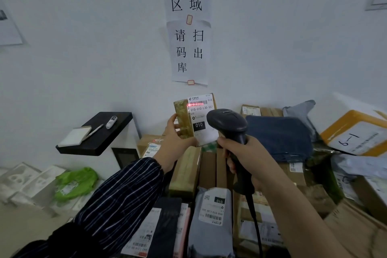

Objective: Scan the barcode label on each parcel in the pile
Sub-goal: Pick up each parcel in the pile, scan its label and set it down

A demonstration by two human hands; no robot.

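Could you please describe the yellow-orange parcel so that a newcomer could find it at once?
Below the paper signs on the white wall lies a pile of parcels. At its far right edge sits the yellow-orange box, resting atop others. Unlike the brown cartons and grey bags around it, it is brightly coloured, and its white label bears a handwritten 6-1.

The box (pixel 184 119) is looking like brown cardboard under shiny, wrinkly clear tape, its label (pixel 202 119) looking like matt white paper. The scanner (pixel 228 123) is showing dark matt plastic. The sleeve (pixel 125 190) is looking like soft striped cloth, and the grey bag (pixel 211 216) is coming across as smooth plastic film.
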